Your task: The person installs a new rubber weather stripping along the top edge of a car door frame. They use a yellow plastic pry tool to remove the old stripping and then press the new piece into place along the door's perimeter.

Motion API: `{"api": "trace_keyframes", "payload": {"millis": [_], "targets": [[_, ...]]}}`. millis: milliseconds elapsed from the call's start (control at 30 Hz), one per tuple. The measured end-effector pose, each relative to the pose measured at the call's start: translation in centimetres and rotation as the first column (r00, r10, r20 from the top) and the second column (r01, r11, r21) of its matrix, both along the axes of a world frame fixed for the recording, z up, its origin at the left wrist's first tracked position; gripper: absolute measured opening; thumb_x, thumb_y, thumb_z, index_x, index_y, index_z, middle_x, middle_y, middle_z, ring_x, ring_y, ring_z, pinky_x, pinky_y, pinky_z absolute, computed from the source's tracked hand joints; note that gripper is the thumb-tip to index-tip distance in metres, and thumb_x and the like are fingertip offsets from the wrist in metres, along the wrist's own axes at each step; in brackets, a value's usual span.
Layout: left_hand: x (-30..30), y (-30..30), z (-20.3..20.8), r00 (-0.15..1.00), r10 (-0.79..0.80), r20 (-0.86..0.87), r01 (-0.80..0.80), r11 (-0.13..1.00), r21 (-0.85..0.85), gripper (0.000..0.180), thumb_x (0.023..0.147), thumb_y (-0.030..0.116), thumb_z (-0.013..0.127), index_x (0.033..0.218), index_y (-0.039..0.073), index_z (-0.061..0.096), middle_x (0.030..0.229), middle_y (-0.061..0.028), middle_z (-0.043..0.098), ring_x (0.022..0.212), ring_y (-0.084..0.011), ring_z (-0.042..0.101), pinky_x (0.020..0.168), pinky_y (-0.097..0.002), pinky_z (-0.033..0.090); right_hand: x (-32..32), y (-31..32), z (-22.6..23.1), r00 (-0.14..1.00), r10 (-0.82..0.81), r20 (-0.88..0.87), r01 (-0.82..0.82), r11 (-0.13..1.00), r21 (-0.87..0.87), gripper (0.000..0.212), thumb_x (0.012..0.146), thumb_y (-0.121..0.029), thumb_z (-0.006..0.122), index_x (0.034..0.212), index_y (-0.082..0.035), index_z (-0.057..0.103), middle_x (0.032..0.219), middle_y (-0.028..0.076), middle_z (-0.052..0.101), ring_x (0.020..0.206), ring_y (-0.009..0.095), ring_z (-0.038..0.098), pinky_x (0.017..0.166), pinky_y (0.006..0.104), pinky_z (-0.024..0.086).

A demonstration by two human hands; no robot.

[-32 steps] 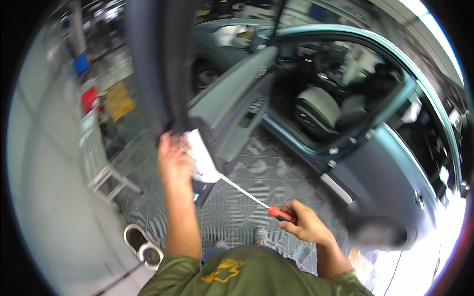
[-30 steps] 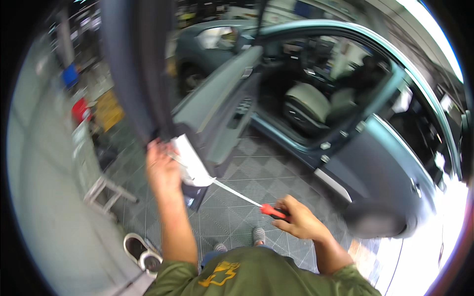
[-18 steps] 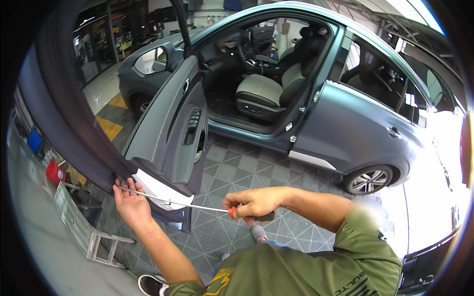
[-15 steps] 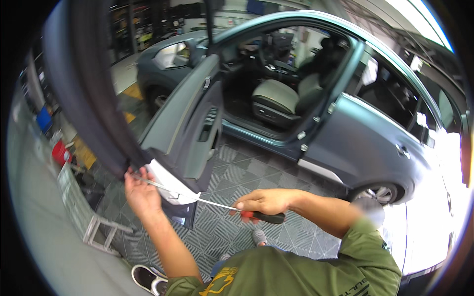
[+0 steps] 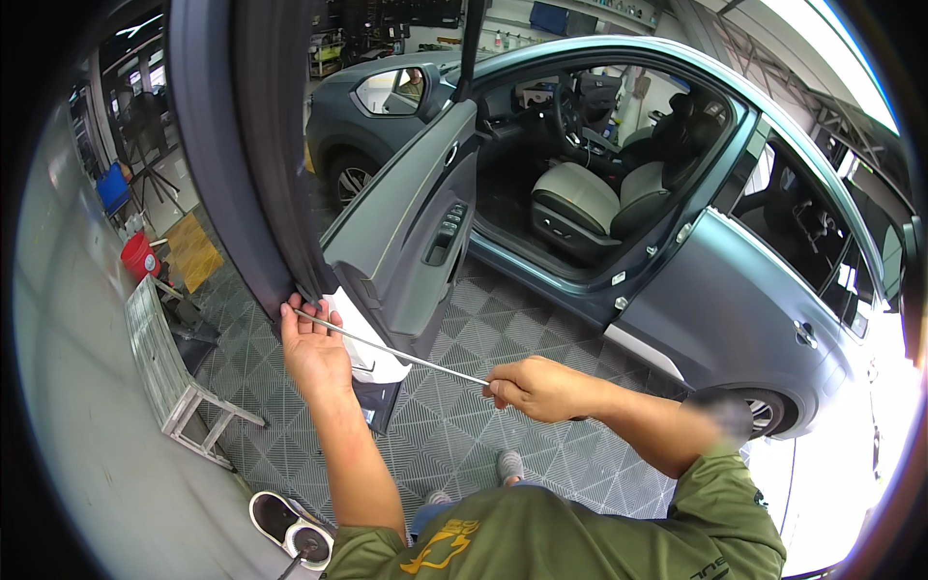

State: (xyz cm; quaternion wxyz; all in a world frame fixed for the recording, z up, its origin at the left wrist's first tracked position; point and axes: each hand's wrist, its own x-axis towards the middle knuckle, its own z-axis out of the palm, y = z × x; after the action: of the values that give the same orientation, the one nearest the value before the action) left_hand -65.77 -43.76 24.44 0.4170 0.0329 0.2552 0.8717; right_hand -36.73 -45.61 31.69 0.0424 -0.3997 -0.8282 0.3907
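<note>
A long-shafted screwdriver (image 5: 416, 361) runs slantwise between my two hands. My right hand (image 5: 537, 389) is closed round its grip, which the fingers hide almost entirely. At the other end, my left hand (image 5: 317, 353) is palm up, with thumb and curled fingers about the tip of the shaft. Those fingertips touch the lower edge of the door frame's dark outer side (image 5: 266, 222). Just right of them is a white panel (image 5: 362, 338) low on the end of the open car door (image 5: 401, 251). What the tip meets is hidden at the fingers.
The blue-grey car (image 5: 696, 280) stands beyond the door, its seat (image 5: 580, 198) in view. To the left are a metal step stool (image 5: 179, 411), a red bucket (image 5: 140, 256) and a pale wall (image 5: 68, 387). A black-and-white object (image 5: 290, 527) lies at lower left. Grey tiles (image 5: 464, 425) cover the floor.
The view has shifted, so the car and door appear further right. My right hand has turned over the screwdriver's grip, hiding the red and black handle. My left hand stays at the door edge.
</note>
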Motion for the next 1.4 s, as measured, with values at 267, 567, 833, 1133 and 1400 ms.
{"api": "trace_keyframes", "payload": {"millis": [267,567,833,1133,1400], "targets": [[-0.3,0.5,-0.4,1.0,0.002,-0.029,-0.002,1.0,0.017,0.027,0.101,0.032,0.053,0.116,0.01,0.058,0.096,-0.0012,0.056,0.094,-0.0176,0.056,0.087,-0.0372,0.046,0.3,-0.3,-0.4,0.994,0.104,-0.018,-0.098,0.978,0.186,0.023,0.092,-0.022,0.063,0.091,0.0,0.059,0.081,0.016,0.064,0.079,0.037,0.063,0.073,0.0473,0.049],[-2.3,1.0,-2.9,0.999,-0.038,-0.031,0.045,0.969,0.244,0.019,0.098,0.026,0.056,0.093,0.008,0.057,0.083,-0.0064,0.049,0.076,-0.0191,0.047,0.065,-0.0323,0.039,12.4,1.2,-4.7,0.95,0.069,-0.306,-0.115,0.984,-0.134,0.023,0.095,-0.021,0.063,0.088,-0.001,0.055,0.072,0.011,0.06,0.065,0.024,0.059,0.062,0.0382,0.046],[-3.8,1.0,-3.0,0.984,0.139,-0.115,-0.124,0.985,0.123,0.029,0.096,0.023,0.058,0.074,0.008,0.046,0.074,-0.0079,0.041,0.071,-0.0195,0.041,0.063,-0.0319,0.035,24.1,4.9,-9.7,0.918,-0.171,-0.357,-0.023,0.877,-0.479,0.022,0.098,-0.023,0.061,0.093,-0.003,0.056,0.069,0.004,0.06,0.064,0.013,0.06,0.06,0.0321,0.047],[-3.9,1.6,-2.8,0.778,0.42,-0.468,-0.561,0.799,-0.216,0.024,0.097,0.029,0.058,0.087,0.007,0.057,0.076,-0.0008,0.049,0.067,-0.0124,0.045,0.06,-0.0258,0.037,31.3,13.4,-12.8,0.88,-0.392,-0.266,0.185,0.801,-0.569,0.021,0.098,-0.023,0.063,0.095,-0.003,0.058,0.073,0.003,0.062,0.066,0.012,0.063,0.06,0.0303,0.05],[-6.8,-1.6,-4.0,0.693,0.414,-0.59,-0.658,0.698,-0.283,0.02,0.098,0.025,0.059,0.106,0.006,0.062,0.088,-0.0001,0.056,0.076,-0.0113,0.051,0.068,-0.0241,0.042,31.6,22.9,-18.5,0.805,-0.536,-0.254,0.244,0.689,-0.683,0.021,0.097,-0.02,0.064,0.097,0.0,0.057,0.078,0.005,0.062,0.067,0.012,0.063,0.061,0.0289,0.052]]}}
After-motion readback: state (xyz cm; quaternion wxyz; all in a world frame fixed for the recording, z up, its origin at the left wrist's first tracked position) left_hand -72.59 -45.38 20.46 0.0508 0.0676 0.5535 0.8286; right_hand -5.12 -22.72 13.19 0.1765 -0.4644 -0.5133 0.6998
